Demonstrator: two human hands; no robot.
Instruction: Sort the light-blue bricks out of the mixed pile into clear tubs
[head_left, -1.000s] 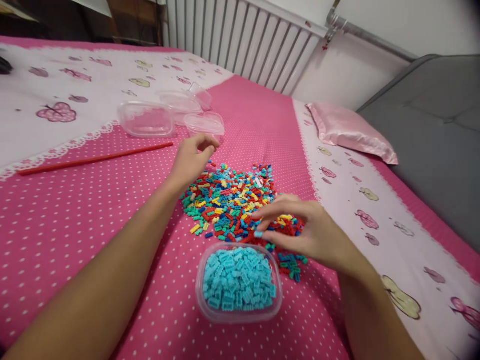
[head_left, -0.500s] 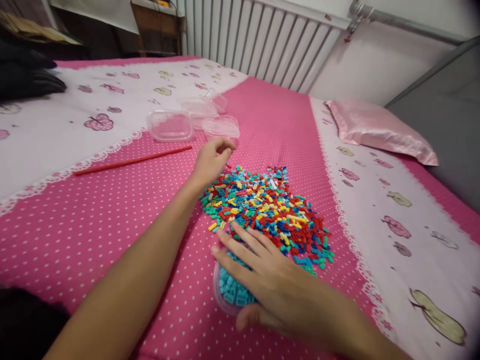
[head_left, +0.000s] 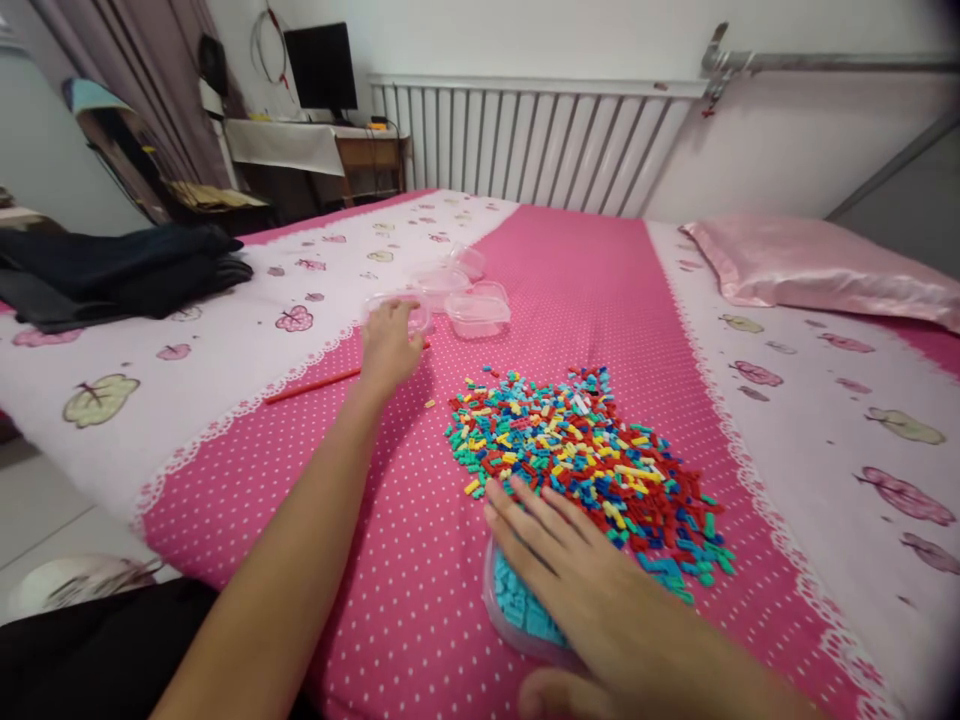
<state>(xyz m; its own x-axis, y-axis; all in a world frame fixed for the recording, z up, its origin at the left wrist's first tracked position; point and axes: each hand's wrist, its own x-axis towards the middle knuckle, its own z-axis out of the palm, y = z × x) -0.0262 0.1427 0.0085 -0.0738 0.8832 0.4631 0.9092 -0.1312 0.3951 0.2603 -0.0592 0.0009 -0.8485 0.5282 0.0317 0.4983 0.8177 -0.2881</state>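
My right hand (head_left: 577,575) lies flat with fingers stretched over a clear plastic tub (head_left: 489,590) filled with light blue toy bricks (head_left: 519,602). Its palm hides much of the tub. Beyond its fingertips spreads a pile of small bricks (head_left: 577,440) in red, yellow, green and blue. Farther off, my left hand (head_left: 391,345) reaches over the near edge of a clear plastic container (head_left: 422,312), its fingers apart; whether they touch it I cannot tell. A red stick (head_left: 315,384) lies partly behind that hand.
More clear containers (head_left: 480,312) stand to the right of my left hand. Dark folded clothes (head_left: 127,275) are on the left of the bed, and a pink pillow (head_left: 817,265) on the right. A radiator (head_left: 525,140) is beyond the bed.
My left hand has moved from beside the pile, left and away, to the leftmost clear container. The view has tilted up and shifted left. My right hand stays on the tub.
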